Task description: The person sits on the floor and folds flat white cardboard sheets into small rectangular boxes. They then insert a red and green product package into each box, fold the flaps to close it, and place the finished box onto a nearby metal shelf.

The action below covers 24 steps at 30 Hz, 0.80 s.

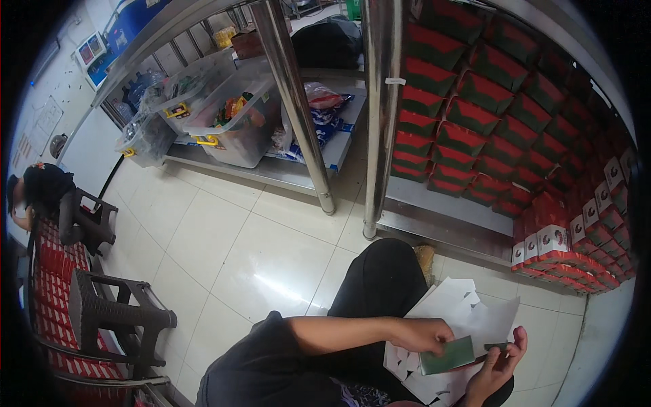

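Observation:
A stack of flat white carton blanks (451,302) with cut flaps and slots lies across my lap. On top is a carton piece with a dark green panel (451,355) and a small green flap near its right end. My left hand (426,337) pinches the upper left of the green panel, thumb laid on its face. At the other end, my right hand (498,366) has its fingers curled around the small green flap (498,346). Between the hands a thin red edge of the carton shows. The underside of the piece is hidden.
Red and green boxes (488,108) fill the steel rack ahead on the right. Steel posts (380,122) stand before me. Clear plastic bins (237,129) sit on a low shelf. Brown stools (112,312) and a bent-over person (47,190) are at left, beside rows of red cartons (57,251).

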{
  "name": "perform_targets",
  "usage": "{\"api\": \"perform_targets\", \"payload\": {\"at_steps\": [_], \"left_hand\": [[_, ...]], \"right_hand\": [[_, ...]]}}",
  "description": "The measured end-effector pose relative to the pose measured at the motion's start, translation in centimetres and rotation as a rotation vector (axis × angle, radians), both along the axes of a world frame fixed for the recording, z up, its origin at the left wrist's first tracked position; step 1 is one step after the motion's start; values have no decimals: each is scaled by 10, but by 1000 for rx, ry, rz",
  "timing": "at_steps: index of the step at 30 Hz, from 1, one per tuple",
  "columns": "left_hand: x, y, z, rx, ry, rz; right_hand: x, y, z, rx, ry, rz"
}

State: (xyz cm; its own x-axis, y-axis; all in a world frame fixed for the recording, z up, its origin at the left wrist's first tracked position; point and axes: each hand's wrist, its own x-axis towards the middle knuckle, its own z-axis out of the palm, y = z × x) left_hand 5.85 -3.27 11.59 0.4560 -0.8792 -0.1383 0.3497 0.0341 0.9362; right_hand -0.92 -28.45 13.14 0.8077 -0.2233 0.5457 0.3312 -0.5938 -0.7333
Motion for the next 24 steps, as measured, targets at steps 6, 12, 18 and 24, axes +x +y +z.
{"api": "perform_targets", "payload": {"at_steps": [6,12,18,24], "left_hand": [[-5,0,-28,-114,184,-194],[-13,-2,-25,-154,301,-190],[-14,-1,-23,-150,87,-260],[-40,-15,15,-390,580,492]], "right_hand": [[-6,32,75,-380,271,477],[-19,40,69,-522,234,177],[-30,36,78,-342,555,529],[-29,27,79,0,549,707]]}}
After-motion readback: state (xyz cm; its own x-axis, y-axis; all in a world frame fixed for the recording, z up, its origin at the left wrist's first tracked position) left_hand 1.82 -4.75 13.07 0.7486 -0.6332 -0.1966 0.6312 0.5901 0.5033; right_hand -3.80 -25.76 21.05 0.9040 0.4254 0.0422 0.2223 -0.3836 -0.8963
